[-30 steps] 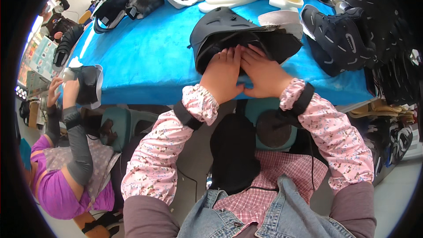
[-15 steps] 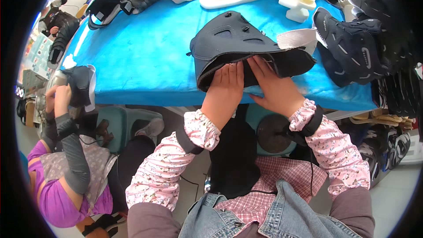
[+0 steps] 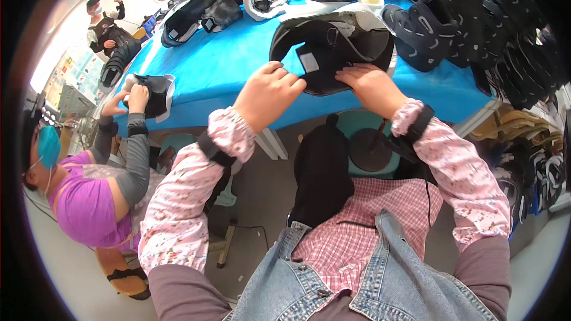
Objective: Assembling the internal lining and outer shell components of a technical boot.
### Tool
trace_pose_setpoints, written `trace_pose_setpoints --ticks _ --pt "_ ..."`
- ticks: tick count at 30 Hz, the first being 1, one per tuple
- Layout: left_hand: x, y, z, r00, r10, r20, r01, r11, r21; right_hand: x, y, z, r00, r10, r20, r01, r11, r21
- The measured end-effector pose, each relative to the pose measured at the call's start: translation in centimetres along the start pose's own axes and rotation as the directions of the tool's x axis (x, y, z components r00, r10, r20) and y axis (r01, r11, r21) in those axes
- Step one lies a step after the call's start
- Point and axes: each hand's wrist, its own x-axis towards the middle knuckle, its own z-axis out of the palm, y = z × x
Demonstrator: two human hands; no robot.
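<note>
A black shoe upper is held up over the near edge of the blue table, its open side turned toward me. The dark lining and a small white label show inside it, and blue tabletop shows through a gap at its left. My left hand pinches the upper's lower left edge, fingers closed. My right hand grips the lower right edge, its thumb mostly hidden and its fingers lying over the rim. The outer face of the upper is turned away.
More black uppers lie along the back of the blue table. Dark shoe pieces pile up on the right. At left a co-worker handles another upper; a second person stands farther back. A teal stool is below the table.
The upper has been turned so its inside and label face me. Both hands have come out from inside it and now hold its edge; the left has moved left. The view has shifted too.
</note>
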Motion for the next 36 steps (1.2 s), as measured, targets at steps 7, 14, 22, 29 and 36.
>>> trace_pose_setpoints --ticks 7,14,22,29,36 --pt "-7.1 6.5 -7.5 0.746 -0.665 0.017 0.390 0.417 -0.821 -4.9 -10.8 -11.2 0.890 -0.131 0.436 0.012 0.964 0.266" --pt "-11.8 14.2 -3.4 0.687 -0.116 0.717 0.648 -0.348 -0.678 -9.7 -16.7 -12.5 0.822 -0.167 0.545 -0.335 0.632 0.699" --pt "-10.6 14.7 -3.9 0.666 -0.121 0.736 0.680 -0.307 -0.666 -7.1 -13.3 -8.9 0.836 0.218 0.503 -0.357 0.913 0.198" --pt "-10.7 15.5 -3.1 0.613 -0.173 0.771 0.766 -0.107 -0.634 -7.7 -16.8 -6.6 0.941 -0.228 0.250 0.078 0.866 0.495" --pt "-11.6 16.2 -2.1 0.622 -0.090 0.778 0.771 -0.103 -0.628 -8.0 -18.3 -8.2 0.855 -0.513 0.078 0.350 0.681 0.643"
